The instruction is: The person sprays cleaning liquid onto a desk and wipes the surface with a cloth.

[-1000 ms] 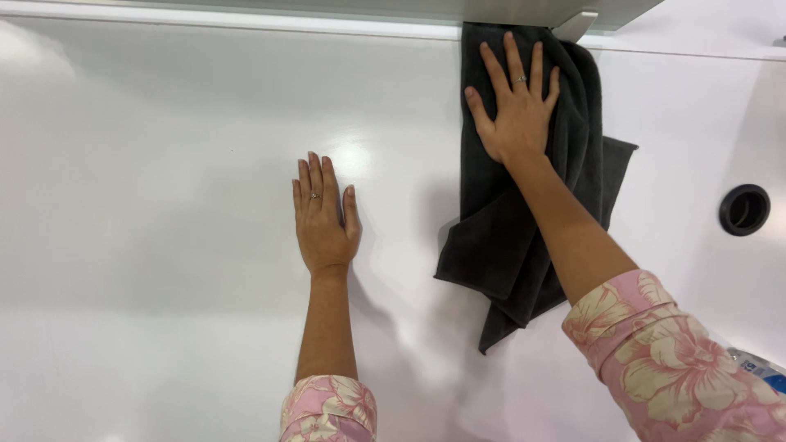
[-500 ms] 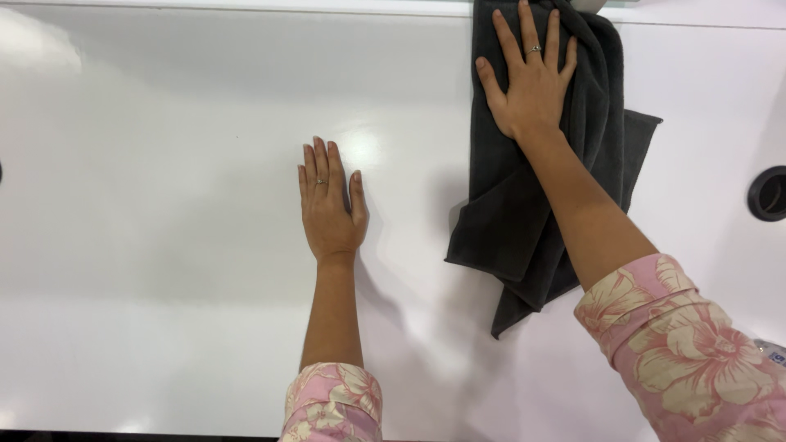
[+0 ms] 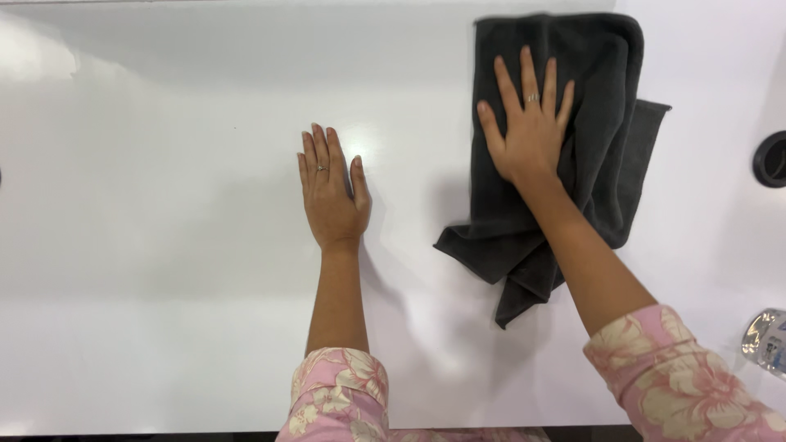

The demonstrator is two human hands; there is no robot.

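A dark grey cloth [image 3: 606, 155] lies crumpled on the glossy white countertop [image 3: 164, 245], at the upper right. My right hand [image 3: 530, 131] presses flat on its upper half with the fingers spread and a ring on one finger. My left hand [image 3: 332, 192] rests palm down on the bare white surface to the left of the cloth, fingers together, also wearing a ring. It does not touch the cloth. Both forearms come out of pink floral sleeves at the bottom edge.
A round black hole [image 3: 771, 160] sits in the surface at the right edge. A shiny, clear object [image 3: 765, 340] shows partly at the lower right. The counter's near edge runs along the bottom of the view.
My right hand has slid the cloth toward me, away from the far edge. The left hand stays flat in about the same spot. The view has shifted slightly.
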